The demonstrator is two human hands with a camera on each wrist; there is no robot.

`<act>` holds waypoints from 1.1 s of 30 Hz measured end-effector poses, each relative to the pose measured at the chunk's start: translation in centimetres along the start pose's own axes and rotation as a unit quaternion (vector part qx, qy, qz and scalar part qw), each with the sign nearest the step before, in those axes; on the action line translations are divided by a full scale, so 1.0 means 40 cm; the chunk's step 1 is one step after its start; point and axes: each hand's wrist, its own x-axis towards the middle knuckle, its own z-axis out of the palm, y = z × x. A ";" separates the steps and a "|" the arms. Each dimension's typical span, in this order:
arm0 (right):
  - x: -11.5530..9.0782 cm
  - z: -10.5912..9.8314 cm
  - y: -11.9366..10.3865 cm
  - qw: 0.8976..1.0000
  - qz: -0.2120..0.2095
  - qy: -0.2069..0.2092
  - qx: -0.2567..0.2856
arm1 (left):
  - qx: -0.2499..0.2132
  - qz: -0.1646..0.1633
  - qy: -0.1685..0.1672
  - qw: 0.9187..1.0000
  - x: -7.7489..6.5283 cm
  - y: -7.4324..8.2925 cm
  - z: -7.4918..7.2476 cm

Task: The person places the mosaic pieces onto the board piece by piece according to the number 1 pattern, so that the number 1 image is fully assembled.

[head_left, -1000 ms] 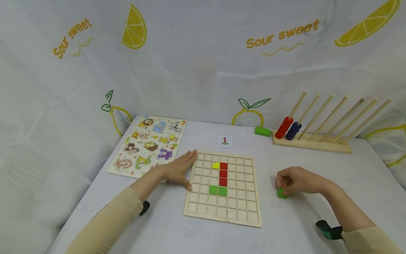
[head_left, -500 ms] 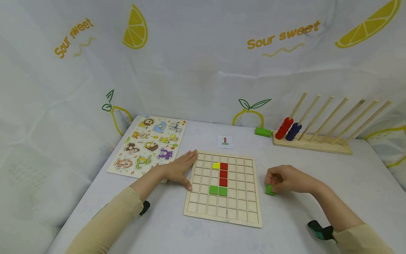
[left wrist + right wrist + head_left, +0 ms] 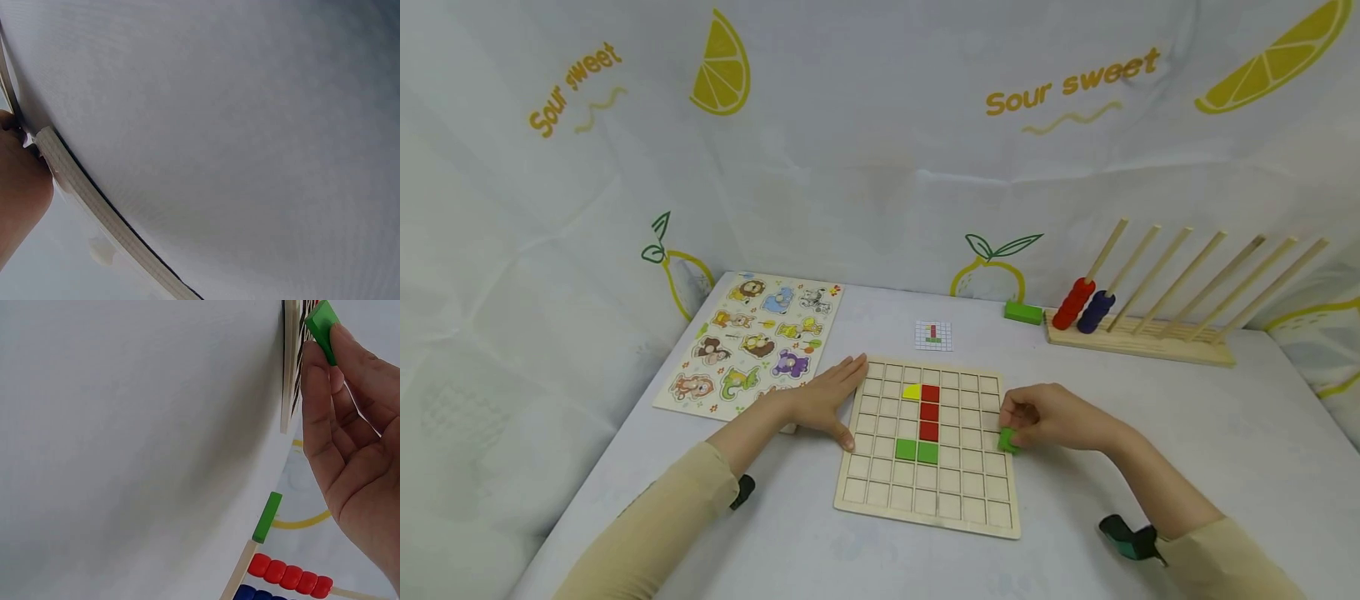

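A square wooden grid board (image 3: 970, 483) lies on the white table. On it are a yellow piece (image 3: 912, 392) with a curved side, a column of red square tiles (image 3: 928, 412) and two green square tiles (image 3: 906, 450) side by side. My left hand (image 3: 823, 404) rests at the board's left edge, fingers spread. At the right edge, my right hand (image 3: 1056, 417) pinches another green tile (image 3: 322, 325) between thumb and fingers; the right wrist view shows it tilted. Behind the board lies a small printed grid card (image 3: 933, 336) with a coloured pattern.
An animal puzzle board (image 3: 745, 346) lies at the left, partly behind my left hand. At the back right stands a wooden peg rack (image 3: 1142, 337) with red beads (image 3: 1073, 303) and dark blue beads (image 3: 1096, 312). A green block (image 3: 1023, 312) touches its left end.
My right hand has carried the green tile leftward from the table to the board's right edge. The left hand and the pieces on the board have stayed put.
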 end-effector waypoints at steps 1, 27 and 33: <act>0.004 0.002 -0.005 1.000 -0.003 0.001 0.003 | -0.001 0.000 0.000 1.000 -0.001 0.000 0.000; 0.105 0.079 -0.084 0.999 -0.041 -0.025 0.014 | -0.001 0.000 0.002 1.000 -0.003 0.003 -0.002; 0.113 0.091 -0.098 0.999 -0.038 -0.029 0.009 | 0.003 0.002 0.003 1.000 0.002 -0.003 0.001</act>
